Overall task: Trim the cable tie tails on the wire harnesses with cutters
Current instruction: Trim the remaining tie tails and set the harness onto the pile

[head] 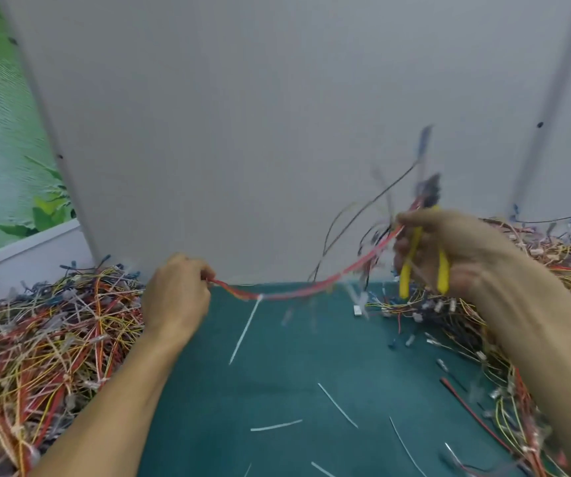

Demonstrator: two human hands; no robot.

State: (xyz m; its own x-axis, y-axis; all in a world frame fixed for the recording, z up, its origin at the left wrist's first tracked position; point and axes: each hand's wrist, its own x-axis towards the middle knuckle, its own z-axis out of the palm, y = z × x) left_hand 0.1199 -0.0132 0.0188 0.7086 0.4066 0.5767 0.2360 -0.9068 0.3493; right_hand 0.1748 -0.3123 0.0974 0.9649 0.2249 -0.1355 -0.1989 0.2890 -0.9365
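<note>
Head view: left hand [177, 297] pinches one end of the red harness [294, 294], strung above the green mat [277, 373]. Right hand [449, 249] grips the other end w/ yellow cutters [411, 259]; cutter tip blurred. White tie tail [244, 330] hangs mid-span. Wire piles [53, 339] cut off at edges.

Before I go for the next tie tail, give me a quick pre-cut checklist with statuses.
1. Harness held at both ends: ok. The left hand grips one end, the right hand the other, and it sags between them.
2. Untrimmed tail found: ok. A white tie tail hangs from the harness near the left hand.
3. Cutters in hand: ok. The right hand holds the yellow handles.
4. Cutters at the tail: not ok. They are well away from it, by the far end of the harness.
5. Blades open: cannot tell. The head is blurred.
</note>
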